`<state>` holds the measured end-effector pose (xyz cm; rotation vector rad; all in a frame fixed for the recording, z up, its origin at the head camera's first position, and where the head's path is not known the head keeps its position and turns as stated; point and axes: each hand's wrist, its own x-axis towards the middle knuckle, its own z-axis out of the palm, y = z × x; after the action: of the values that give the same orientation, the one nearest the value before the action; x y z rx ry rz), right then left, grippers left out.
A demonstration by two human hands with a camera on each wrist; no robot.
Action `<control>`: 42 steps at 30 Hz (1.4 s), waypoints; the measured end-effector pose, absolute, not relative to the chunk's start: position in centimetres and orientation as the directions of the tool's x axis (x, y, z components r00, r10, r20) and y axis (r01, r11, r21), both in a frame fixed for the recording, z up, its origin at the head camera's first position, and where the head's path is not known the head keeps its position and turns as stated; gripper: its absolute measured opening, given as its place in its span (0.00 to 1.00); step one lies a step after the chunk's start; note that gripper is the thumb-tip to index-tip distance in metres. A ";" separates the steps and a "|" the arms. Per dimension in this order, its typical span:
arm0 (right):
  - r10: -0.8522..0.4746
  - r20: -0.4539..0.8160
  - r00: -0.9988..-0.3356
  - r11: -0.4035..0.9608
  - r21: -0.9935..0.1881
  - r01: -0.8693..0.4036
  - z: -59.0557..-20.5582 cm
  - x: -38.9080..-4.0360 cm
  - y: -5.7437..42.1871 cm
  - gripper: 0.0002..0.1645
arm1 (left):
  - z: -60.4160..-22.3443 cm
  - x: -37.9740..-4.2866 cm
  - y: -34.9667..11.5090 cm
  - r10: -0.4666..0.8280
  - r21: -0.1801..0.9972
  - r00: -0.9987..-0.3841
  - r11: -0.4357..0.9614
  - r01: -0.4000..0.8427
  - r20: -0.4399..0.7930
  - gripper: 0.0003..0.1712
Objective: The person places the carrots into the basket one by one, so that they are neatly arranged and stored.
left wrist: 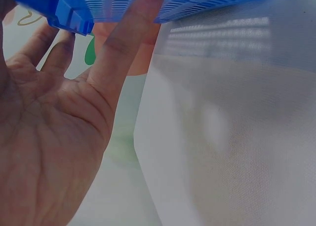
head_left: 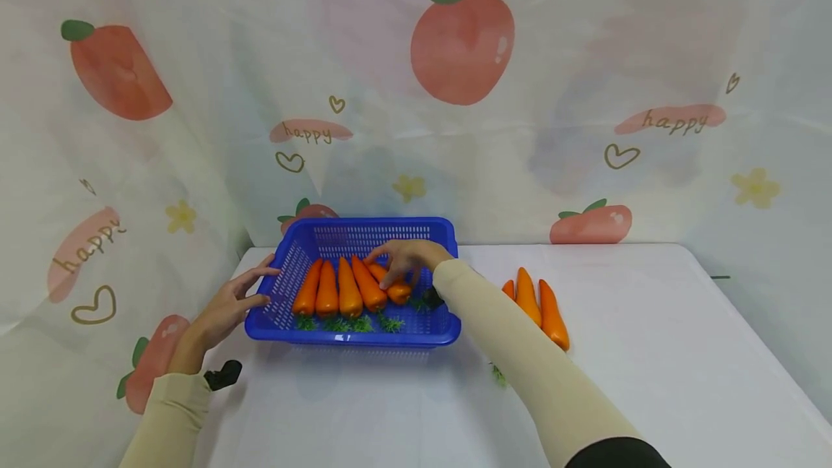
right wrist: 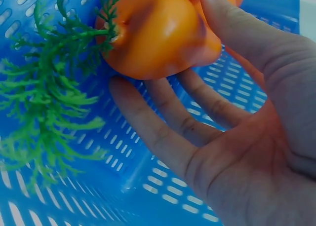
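A blue plastic basket (head_left: 354,339) stands on the white table with a row of orange carrots (head_left: 328,291) with green tops inside it. At the basket's right part, my right hand (head_left: 409,257) holds a carrot (head_left: 398,292). The right wrist view shows my thumb on one side of this carrot (right wrist: 153,33) and my fingertips under its edge, its leafy top (right wrist: 47,102) sticking out beyond them. My left hand (head_left: 224,311) touches the basket's left end with fairly straight fingers. In the left wrist view its extended finger (left wrist: 131,41) lies against the perforated basket wall (left wrist: 192,4).
Three more carrots (head_left: 552,316) lie on the table (head_left: 650,323) right of the basket, partly hidden behind my right sleeve. A printed cloth (head_left: 494,165) with fruit pictures hangs behind the table and on the left.
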<state>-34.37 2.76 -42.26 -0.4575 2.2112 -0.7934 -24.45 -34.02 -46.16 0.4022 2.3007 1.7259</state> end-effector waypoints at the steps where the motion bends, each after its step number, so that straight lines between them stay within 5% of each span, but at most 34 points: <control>1: -0.531 -0.520 -0.669 0.754 -0.650 -0.094 -42.1 -34.3 2.7 0.38 | -46.2 -24.5 -34.1 0.357 0.961 -0.934 0.265 0.079 -0.022 0.32; 10: -0.553 -0.534 -0.640 0.781 -0.599 -0.175 -40.7 -33.9 2.4 0.44 | -46.6 -24.4 -34.1 0.350 0.965 -0.937 0.254 0.070 -0.024 0.30; 25: -0.727 -0.142 -0.671 0.620 -0.555 -0.555 -38.2 -33.0 4.6 0.49 | -46.5 -24.4 -34.1 0.359 0.966 -0.933 0.243 0.085 -0.008 0.30; 42: -0.664 0.116 -0.739 0.562 -0.575 -0.595 -35.3 -29.0 12.9 0.51 | -46.5 -24.6 -34.3 0.361 0.963 -0.932 0.255 0.085 -0.013 0.31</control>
<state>-28.97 12.88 -35.35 -1.0828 2.6744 -0.9182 -24.64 -34.25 -46.49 0.4170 2.2939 1.7382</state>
